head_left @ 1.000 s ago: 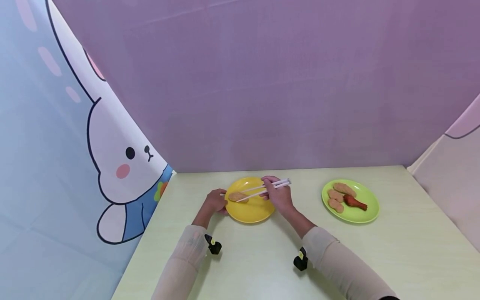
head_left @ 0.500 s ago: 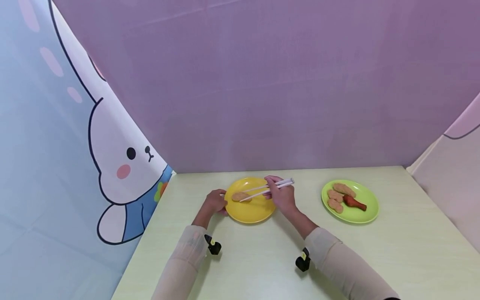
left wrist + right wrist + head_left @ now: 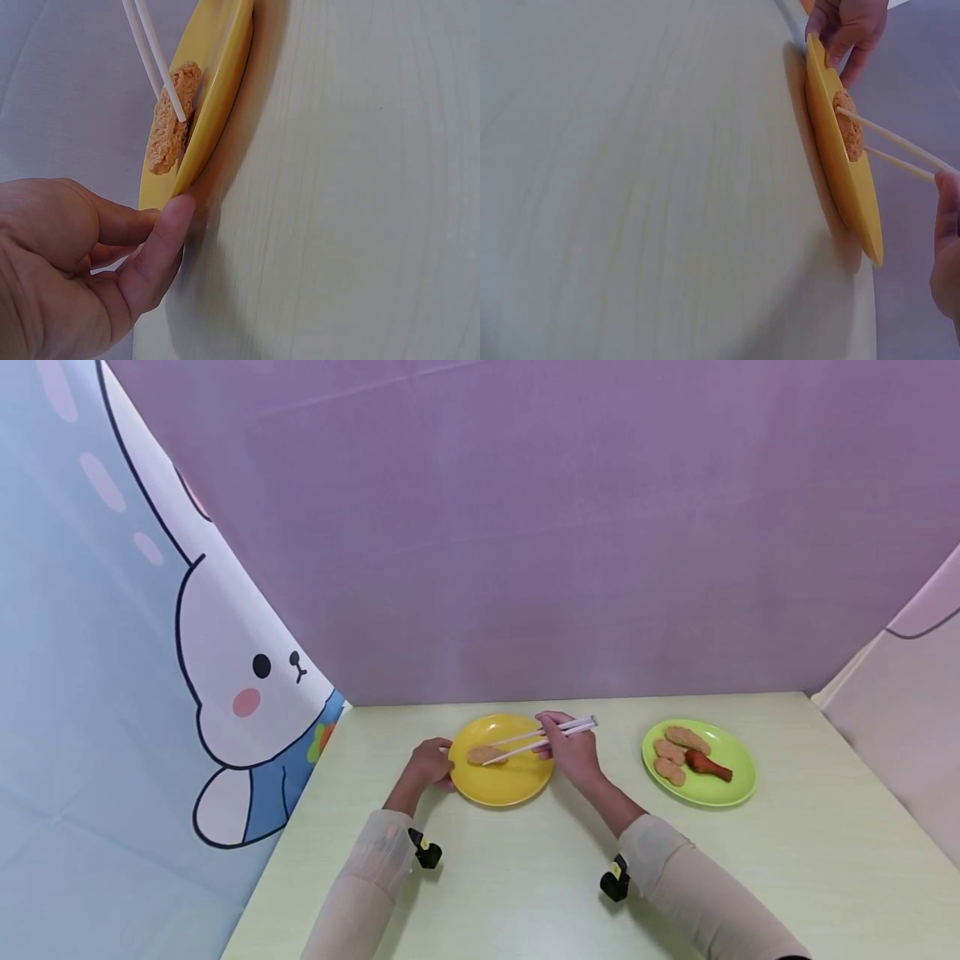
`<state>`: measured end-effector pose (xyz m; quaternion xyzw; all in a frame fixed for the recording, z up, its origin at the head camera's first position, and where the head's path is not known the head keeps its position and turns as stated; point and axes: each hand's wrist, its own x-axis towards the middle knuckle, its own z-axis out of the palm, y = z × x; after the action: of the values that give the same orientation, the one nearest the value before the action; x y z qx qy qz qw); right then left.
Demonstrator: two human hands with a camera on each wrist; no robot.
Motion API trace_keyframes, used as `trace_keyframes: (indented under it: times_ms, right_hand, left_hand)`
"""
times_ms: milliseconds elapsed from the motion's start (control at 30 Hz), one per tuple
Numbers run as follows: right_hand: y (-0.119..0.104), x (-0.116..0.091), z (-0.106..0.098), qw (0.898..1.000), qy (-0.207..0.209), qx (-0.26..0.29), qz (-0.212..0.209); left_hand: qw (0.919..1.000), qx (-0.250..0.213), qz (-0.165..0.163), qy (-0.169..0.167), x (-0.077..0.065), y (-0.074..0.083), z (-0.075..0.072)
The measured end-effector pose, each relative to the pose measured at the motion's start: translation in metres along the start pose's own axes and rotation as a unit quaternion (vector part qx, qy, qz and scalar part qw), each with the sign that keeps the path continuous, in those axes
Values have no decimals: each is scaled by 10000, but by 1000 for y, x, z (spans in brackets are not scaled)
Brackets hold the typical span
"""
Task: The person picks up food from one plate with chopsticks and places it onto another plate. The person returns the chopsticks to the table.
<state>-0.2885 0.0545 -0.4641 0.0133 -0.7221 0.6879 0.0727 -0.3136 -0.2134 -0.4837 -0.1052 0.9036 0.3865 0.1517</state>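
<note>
My left hand (image 3: pixel 431 763) pinches the left rim of a yellow plate (image 3: pixel 501 791) between thumb and fingers, as the left wrist view shows up close. On the plate, left of its middle, lies a breaded, golden-brown piece of fried chicken (image 3: pixel 163 139). A pair of pale chopsticks (image 3: pixel 542 737) is held in my right hand (image 3: pixel 570 750), over the plate's right side. Their tips straddle the chicken piece, one stick along each long side, as seen in the right wrist view (image 3: pixel 891 138).
To the right stands a green plate (image 3: pixel 712 791) with a brown drumstick (image 3: pixel 707 765), a long breaded piece (image 3: pixel 687 740) and smaller nuggets (image 3: pixel 670 771). A purple cloth wall (image 3: pixel 570 527) rises behind the pale table (image 3: pixel 510 885). A rabbit-print cloth (image 3: pixel 225 693) hangs at left.
The right hand and chopsticks have shifted a little to the right, and the chicken piece has slid the same way across the yellow plate. The left hand keeps its place at the rim.
</note>
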Motion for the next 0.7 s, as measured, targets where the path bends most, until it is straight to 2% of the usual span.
trace_keyframes:
  times_ms: [267,467,700]
  right_hand:
    - [0,5,0,9996,15,5,270]
    - [4,6,2,9990,47,134,436]
    - [5,5,0,9984,193,260,461]
  left_hand:
    - [9998,81,157,68,-2,1,-1]
    - [9996,-263,-59,-48,-3,4,-2]
    - [9997,-181,-127,-61,2,1,0]
